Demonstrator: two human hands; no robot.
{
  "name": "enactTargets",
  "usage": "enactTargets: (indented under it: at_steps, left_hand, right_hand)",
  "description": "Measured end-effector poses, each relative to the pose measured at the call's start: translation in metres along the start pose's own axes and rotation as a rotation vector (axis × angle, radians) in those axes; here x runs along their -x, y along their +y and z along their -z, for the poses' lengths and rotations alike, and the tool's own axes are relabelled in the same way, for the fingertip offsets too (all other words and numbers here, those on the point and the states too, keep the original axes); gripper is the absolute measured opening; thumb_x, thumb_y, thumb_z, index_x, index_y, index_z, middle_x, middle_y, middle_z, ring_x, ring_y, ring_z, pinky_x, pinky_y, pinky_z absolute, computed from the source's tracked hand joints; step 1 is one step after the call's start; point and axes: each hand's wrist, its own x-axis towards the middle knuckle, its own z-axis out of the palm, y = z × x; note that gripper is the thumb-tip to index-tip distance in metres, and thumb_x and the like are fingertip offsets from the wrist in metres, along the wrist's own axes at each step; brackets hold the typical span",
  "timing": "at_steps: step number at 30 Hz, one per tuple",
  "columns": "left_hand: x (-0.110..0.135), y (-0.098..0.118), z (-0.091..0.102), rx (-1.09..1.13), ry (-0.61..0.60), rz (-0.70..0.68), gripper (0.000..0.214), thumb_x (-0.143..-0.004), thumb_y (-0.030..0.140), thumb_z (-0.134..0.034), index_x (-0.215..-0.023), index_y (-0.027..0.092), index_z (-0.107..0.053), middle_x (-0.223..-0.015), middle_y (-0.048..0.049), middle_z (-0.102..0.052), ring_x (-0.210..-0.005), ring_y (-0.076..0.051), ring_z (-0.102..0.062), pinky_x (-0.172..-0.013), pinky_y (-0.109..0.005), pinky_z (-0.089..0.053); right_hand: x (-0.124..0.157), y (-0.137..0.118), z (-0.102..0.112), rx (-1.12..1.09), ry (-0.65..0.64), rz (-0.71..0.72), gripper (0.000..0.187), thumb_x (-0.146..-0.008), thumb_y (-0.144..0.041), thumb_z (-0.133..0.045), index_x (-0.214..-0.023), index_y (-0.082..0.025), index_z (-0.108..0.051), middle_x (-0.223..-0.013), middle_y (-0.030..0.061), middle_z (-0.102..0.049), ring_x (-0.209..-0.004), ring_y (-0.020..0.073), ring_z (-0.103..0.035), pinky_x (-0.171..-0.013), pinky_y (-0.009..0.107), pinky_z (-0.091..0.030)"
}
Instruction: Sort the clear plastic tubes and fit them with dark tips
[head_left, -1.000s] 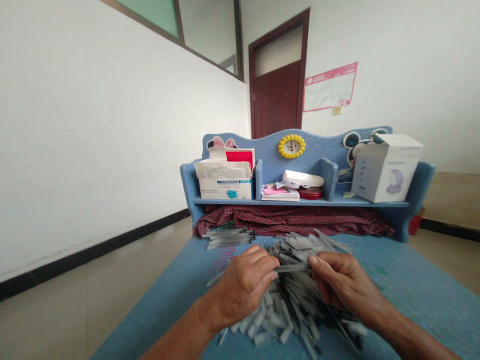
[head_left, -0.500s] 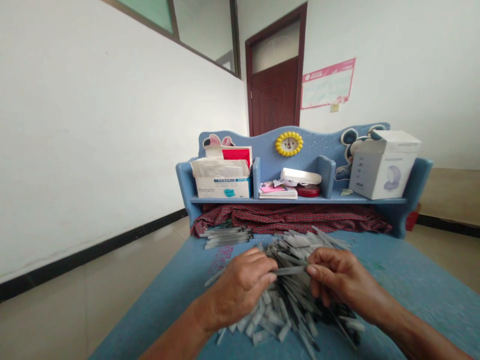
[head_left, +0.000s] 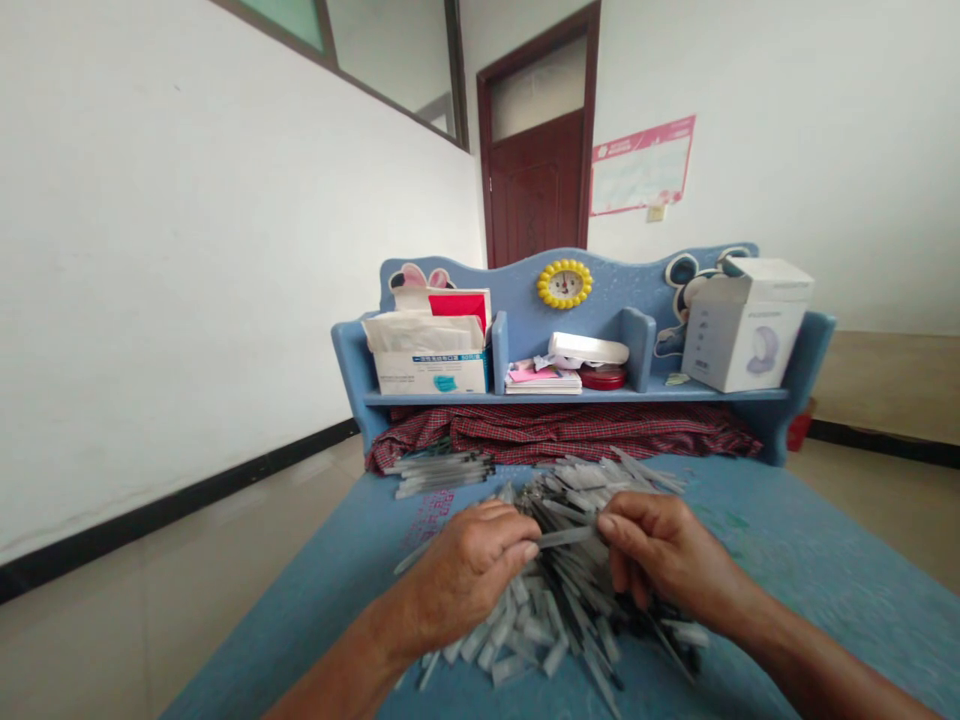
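A heap of thin grey plastic pen tubes [head_left: 570, 600] lies on the blue desk [head_left: 787, 580]. My left hand [head_left: 469, 570] and my right hand [head_left: 660, 550] hover over the heap, both closed in a pinch on the two ends of one grey tube [head_left: 566, 537] held level between them. A thin rod pokes out to the left from under my left hand. A smaller neat bundle of tubes [head_left: 439, 472] lies at the back left of the desk.
A blue shelf unit [head_left: 570, 395] stands at the desk's back with a mask box [head_left: 431, 368], papers, a red tin, a white carton [head_left: 742, 325] and a small yellow clock [head_left: 564, 284]. Red checked cloth [head_left: 562, 425] lies under it. A dark door is behind.
The hands keep the same pinch on the tube. The whole scene has shifted slightly left and down in the picture as my head turned; nothing else has moved.
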Motion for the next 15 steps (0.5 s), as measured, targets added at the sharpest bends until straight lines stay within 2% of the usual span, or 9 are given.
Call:
enactTargets:
  at_steps: [4, 6, 9, 11, 14, 15]
  left_hand:
    - [-0.0005, -0.0010, -0.0003, -0.002, -0.005, 0.015, 0.022, -0.089, 0.021, -0.041, -0.087, 0.016, -0.062, -0.074, -0.0026, -0.059, -0.075, -0.014, -0.054, -0.069, -0.023, -0.040]
    - [-0.0008, -0.0007, 0.0000, -0.001, 0.008, 0.028, 0.022, -0.089, 0.021, -0.040, -0.088, 0.016, -0.062, -0.075, -0.0027, -0.059, -0.076, -0.014, -0.054, -0.070, -0.023, -0.040]
    - [-0.0008, -0.0002, -0.0003, 0.003, 0.012, 0.038, 0.022, -0.089, 0.021, -0.041, -0.088, 0.016, -0.062, -0.075, -0.0029, -0.060, -0.077, -0.014, -0.055, -0.070, -0.023, -0.040]
    - [-0.0006, -0.0001, -0.0009, 0.007, 0.004, 0.037, 0.021, -0.088, 0.021, -0.041, -0.087, 0.016, -0.062, -0.075, -0.0030, -0.059, -0.076, -0.014, -0.054, -0.071, -0.023, -0.040]
    - [-0.0007, 0.0001, -0.0010, 0.007, 0.002, 0.044, 0.023, -0.089, 0.021, -0.040, -0.087, 0.015, -0.062, -0.075, -0.0033, -0.059, -0.075, -0.015, -0.054, -0.070, -0.024, -0.040]
    - [-0.0008, 0.0003, -0.0008, 0.008, 0.003, 0.050, 0.023, -0.089, 0.022, -0.040, -0.087, 0.015, -0.062, -0.075, -0.0034, -0.059, -0.076, -0.015, -0.054, -0.070, -0.024, -0.040]
  right_hand:
    - [-0.0002, -0.0018, -0.0010, -0.121, -0.003, 0.009, 0.036, -0.075, -0.049, -0.059, -0.087, -0.018, -0.046, -0.057, -0.0041, -0.059, -0.040, 0.0064, -0.052, -0.034, 0.013, -0.028]
    - [-0.0002, -0.0019, -0.0016, -0.092, 0.012, 0.004, 0.037, -0.077, -0.050, -0.057, -0.091, -0.018, -0.046, -0.057, -0.0045, -0.059, -0.039, 0.0063, -0.051, -0.034, 0.013, -0.028]
    - [-0.0008, 0.0001, -0.0026, 0.009, 0.034, -0.002, 0.037, -0.084, -0.052, -0.044, -0.072, -0.017, -0.046, -0.048, -0.0026, -0.057, -0.032, 0.0054, -0.046, -0.033, 0.015, -0.027]
    - [-0.0015, 0.0019, -0.0029, 0.011, 0.039, 0.010, 0.039, -0.084, -0.051, -0.044, -0.065, -0.017, -0.043, -0.047, -0.0017, -0.057, -0.032, 0.0054, -0.045, -0.034, 0.016, -0.028]
    - [-0.0023, 0.0028, -0.0027, -0.103, 0.026, 0.025, 0.029, -0.078, -0.045, -0.056, -0.082, -0.017, -0.047, -0.054, -0.0038, -0.059, -0.037, 0.0064, -0.050, -0.036, 0.015, -0.031]
    - [-0.0024, 0.0027, -0.0027, -0.129, 0.019, 0.022, 0.032, -0.076, -0.043, -0.059, -0.090, -0.017, -0.047, -0.056, -0.0046, -0.060, -0.038, 0.0068, -0.051, -0.036, 0.015, -0.031]
